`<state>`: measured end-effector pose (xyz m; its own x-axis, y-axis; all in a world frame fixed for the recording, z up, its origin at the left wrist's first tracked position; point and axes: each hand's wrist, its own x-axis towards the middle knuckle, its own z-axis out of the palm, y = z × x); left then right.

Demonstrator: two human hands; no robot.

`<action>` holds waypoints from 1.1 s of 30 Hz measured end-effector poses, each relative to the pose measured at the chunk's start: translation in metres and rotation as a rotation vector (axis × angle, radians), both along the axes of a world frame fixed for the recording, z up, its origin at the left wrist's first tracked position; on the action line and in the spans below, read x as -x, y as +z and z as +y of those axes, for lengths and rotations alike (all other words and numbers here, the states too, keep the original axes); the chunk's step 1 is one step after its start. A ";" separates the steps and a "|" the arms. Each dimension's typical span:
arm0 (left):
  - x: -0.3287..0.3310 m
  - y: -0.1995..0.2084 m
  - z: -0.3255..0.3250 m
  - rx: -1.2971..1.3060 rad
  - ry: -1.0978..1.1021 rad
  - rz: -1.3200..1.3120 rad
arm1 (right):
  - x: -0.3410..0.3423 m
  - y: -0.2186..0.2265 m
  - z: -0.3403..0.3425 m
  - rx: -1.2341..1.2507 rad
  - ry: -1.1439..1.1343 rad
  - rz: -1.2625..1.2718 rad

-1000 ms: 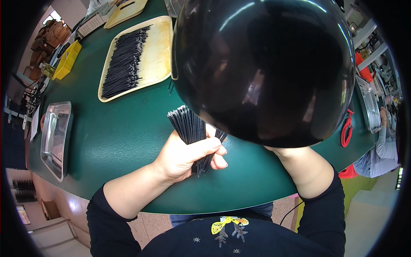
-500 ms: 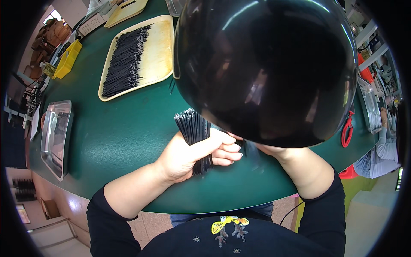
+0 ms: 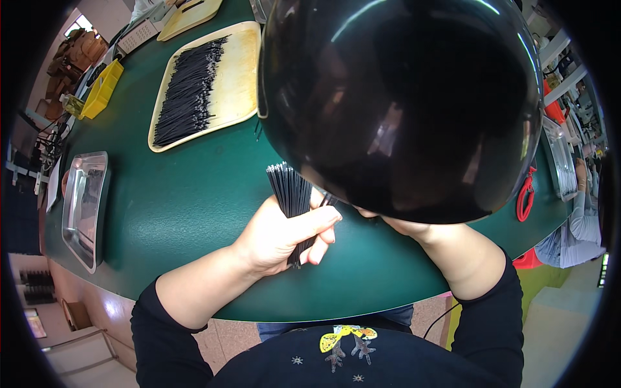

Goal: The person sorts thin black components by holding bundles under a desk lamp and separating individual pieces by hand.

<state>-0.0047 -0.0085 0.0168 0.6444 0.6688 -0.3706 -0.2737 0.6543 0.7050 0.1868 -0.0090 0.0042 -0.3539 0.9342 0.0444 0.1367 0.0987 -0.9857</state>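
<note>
My left hand [image 3: 264, 234] is closed round an upright bundle of thin black wires [image 3: 290, 189] with silvery tips at the top. The lower ends of the bundle poke out below the fingers. A short dark piece shows by the left fingertips, too small to name. To the right, my right hand [image 3: 406, 226] is mostly hidden under a large glossy black dome [image 3: 401, 123]; its fingers cannot be made out. Farther off at the left lies a cream tray [image 3: 238, 97] with many more black wires [image 3: 187, 90] in a flat layer.
A clear plastic tray [image 3: 84, 207] stands at the left edge of the green table [image 3: 174, 213], with a yellow bin [image 3: 103, 89] beyond it. Red-handled pliers or scissors [image 3: 525, 200] lie at the right, near another clear tray [image 3: 560, 158]. The dome overhangs the table's middle.
My left hand's fingers have drawn in round the bundle, and the bundle has shifted slightly. My right hand has moved a little further under the dome, away from the left.
</note>
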 end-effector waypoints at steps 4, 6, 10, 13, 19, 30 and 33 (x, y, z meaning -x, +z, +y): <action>0.004 0.000 0.001 0.093 -0.121 -0.136 | 0.001 0.006 -0.003 0.352 0.035 0.334; 0.005 0.002 0.001 0.163 -0.111 -0.214 | 0.006 0.013 -0.001 0.163 0.104 0.135; 0.001 -0.005 -0.001 0.018 -0.058 -0.129 | 0.005 0.008 0.001 0.066 0.196 0.072; 0.000 0.001 -0.001 -0.023 0.002 -0.154 | 0.008 0.004 0.004 0.046 0.064 0.198; 0.000 -0.001 -0.001 -0.074 0.008 -0.132 | 0.015 -0.004 0.003 -0.069 -0.115 0.381; -0.001 0.003 0.000 -0.057 0.038 -0.087 | 0.009 0.011 0.010 -0.591 -0.147 0.310; 0.000 0.002 0.001 -0.114 0.019 -0.059 | 0.008 0.015 0.008 -0.568 -0.113 0.327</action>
<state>-0.0043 -0.0079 0.0189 0.6493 0.7170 -0.2535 -0.3285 0.5651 0.7568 0.1785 -0.0011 0.0191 -0.1399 0.7645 0.6292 -0.1207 0.6175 -0.7772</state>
